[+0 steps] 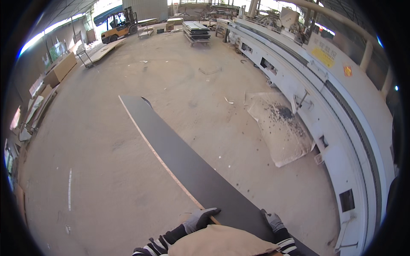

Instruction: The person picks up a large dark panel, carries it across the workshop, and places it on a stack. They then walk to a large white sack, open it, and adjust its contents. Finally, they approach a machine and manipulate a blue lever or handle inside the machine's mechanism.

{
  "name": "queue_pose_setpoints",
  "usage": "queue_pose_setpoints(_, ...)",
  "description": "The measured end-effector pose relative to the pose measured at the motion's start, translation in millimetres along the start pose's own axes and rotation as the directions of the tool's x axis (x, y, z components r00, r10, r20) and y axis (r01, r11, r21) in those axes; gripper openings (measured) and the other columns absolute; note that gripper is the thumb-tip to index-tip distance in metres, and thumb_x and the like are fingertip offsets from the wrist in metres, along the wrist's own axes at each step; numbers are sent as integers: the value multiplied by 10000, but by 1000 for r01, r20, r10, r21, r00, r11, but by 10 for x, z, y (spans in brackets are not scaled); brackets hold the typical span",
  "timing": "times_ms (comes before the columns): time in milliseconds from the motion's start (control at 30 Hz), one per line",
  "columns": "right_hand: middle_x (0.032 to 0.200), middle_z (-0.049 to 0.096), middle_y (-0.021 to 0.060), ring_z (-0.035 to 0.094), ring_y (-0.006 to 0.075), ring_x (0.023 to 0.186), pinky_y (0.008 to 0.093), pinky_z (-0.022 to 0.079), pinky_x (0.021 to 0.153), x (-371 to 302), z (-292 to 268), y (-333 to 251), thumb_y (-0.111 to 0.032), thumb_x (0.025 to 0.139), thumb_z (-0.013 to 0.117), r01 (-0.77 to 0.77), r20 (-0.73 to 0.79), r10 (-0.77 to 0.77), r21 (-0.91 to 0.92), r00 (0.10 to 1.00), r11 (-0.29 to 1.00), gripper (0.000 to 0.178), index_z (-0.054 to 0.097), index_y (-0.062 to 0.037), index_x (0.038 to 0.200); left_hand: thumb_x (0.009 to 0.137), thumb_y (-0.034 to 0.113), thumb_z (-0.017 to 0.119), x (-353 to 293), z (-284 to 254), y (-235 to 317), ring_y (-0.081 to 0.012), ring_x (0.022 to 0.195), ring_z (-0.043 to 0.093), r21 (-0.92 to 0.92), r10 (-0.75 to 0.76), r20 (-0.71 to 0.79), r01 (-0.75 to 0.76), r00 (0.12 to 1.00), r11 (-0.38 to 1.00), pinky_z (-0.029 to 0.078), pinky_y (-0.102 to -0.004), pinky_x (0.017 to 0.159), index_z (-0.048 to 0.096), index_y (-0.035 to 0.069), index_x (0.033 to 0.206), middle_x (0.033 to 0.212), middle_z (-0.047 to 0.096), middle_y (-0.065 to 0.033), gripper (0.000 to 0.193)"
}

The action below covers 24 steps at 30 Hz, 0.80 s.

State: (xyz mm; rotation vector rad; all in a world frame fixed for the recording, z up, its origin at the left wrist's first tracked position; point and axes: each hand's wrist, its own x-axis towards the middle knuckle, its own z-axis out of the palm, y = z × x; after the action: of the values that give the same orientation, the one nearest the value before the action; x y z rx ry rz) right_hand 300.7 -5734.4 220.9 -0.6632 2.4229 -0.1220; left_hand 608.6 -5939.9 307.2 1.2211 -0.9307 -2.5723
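A dusty floor (102,170) is spread across most of the view, and its right side is taken up by a long pale machine (337,100). Between the machine and the open floor to the left, a long, narrow panel (179,149) is held in front of the body, slanted away toward the far left. Its face is flat, smooth and dark grey; a light brown edge is shown along its left side, and a small curved dark piece juts out near the far end. Whether that end touches the floor cannot be told. The step in hand is judged to be the supporting or carrying of the panel; for the next move, an even lift and clearance from the machine seem to be called for. By the gloved left hand (203,217), the left edge is gripped with fingers closed; by the right hand (273,221), the opposite edge is gripped likewise, its undermost fingers hidden.
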Motion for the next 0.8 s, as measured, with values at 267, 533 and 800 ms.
queue_pose_setpoints(267, 873, 625, 256, 588, 420, 920, 452, 467, 824, 1699, -288, -2004, -642, 831, 369, 70, -53, -74, -71, 996, 995, 686, 679, -30, 859, 836, 138, 615, 1865, -1561, 1514, -209, 1038, 574, 245, 282, 263, -346, 923, 906, 460, -303, 905, 551, 35, 1187, 1141, 596, -118, 371)
queue_pose_setpoints(533, 961, 613, 273, 573, 410, 984, 450, 438, 888, 2917, -546, -4106, -654, 814, 375, -42, 57, 40, 38, 998, 998, 723, 670, -2, 921, 867, 78, 541, 2930, -2585, 3569, -262, 1072, 566, 432, 450, 343, -564, 825, 704, 439, -318, 939, 546, 63, 1183, 1174, 583, -134, 317)
queue_pose_setpoints(800, 988, 614, 254, 571, 393, 997, 430, 434, 899, 4735, -1191, -6215, -653, 827, 357, 24, 68, -24, 0, 997, 1000, 724, 666, -10, 949, 871, 93, 543, 4399, -3153, 5928, -228, 1003, 591, 495, 449, 289, -533, 846, 686, 456, -301, 901, 569, 28, 1142, 1119, 606, -131, 279)
